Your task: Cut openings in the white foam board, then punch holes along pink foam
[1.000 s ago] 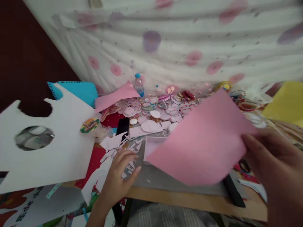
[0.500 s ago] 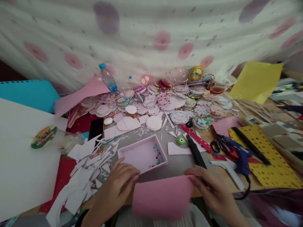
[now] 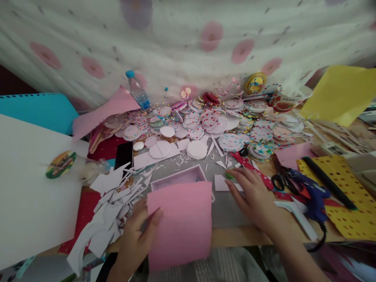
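A pink paper sheet (image 3: 180, 227) is pinched by its left edge in my left hand (image 3: 141, 227), thumb in front and fingers behind. The sheet hangs over the table's front edge and covers much of a shallow white box (image 3: 176, 179). My right hand (image 3: 246, 192) is off the sheet and stretched over the mat, thumb and fingers apart. Between their tips shows a small green thing (image 3: 230, 176), mostly hidden; I cannot tell whether they touch it. A white paper offcut (image 3: 221, 183) lies beside those fingertips.
White paper scraps (image 3: 114, 211) heap up on the left by a black phone (image 3: 123, 155). Many decorated discs (image 3: 192, 121) pile up at the back, near a water bottle (image 3: 138, 92). Scissors (image 3: 283, 182) and a blue glue gun (image 3: 314, 192) lie on the right.
My right hand has let go of the pink sheet and moved forward to the small green thing. With my left hand, the sheet has swung up and left over the box.
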Available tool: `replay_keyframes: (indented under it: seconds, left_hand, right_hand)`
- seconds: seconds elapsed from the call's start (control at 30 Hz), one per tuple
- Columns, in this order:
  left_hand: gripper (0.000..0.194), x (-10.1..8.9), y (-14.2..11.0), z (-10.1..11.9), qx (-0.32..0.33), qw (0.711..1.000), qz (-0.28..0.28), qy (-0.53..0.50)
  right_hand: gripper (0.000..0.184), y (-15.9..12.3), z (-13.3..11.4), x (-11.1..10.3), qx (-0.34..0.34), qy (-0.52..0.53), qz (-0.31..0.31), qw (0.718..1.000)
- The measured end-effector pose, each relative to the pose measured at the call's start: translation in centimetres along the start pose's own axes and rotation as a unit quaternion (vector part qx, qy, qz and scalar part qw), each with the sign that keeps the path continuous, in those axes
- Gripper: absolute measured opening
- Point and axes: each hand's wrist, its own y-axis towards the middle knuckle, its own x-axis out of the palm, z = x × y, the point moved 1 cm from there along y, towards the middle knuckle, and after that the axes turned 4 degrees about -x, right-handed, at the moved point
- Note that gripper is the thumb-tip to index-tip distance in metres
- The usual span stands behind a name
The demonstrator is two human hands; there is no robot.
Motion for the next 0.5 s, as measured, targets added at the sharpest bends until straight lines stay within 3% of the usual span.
replay_keyframes:
  seconds: [0.13,0.2,0.27,0.33,0.4,0.5]
  left_hand:
    - [0.024,-0.1,-0.6,-1.1,-0.102,0.993,0.018,-0.060]
    - [0.025,-0.2,-0.8,-1.3,-0.130,0.987,0.015,-0.090]
    - [0.024,-0.3,-0.9,-1.5,-0.116,0.989,-0.002,-0.097]
    - [0.021,-0.4,-0.8,-1.8,-0.070,0.994,-0.026,-0.082]
    - [0.020,-0.5,-0.5,-2.1,-0.019,0.997,-0.042,-0.062]
    - [0.018,-0.6,0.5,-2.7,0.037,0.996,-0.063,-0.044]
  right_hand:
    - [0.027,0.2,2.7,1.9,0.006,-0.193,-0.051,0.980]
    - [0.024,0.1,3.7,2.5,0.001,-0.215,-0.081,0.973]
    - [0.022,0.2,4.0,2.6,-0.001,-0.195,-0.076,0.978]
    - [0.018,0.6,3.7,2.2,0.002,-0.106,-0.037,0.994]
    - [0.017,1.4,2.5,1.6,0.018,0.052,0.007,0.998]
    - [0.021,2.9,-0.6,1.5,0.027,0.291,0.008,0.956]
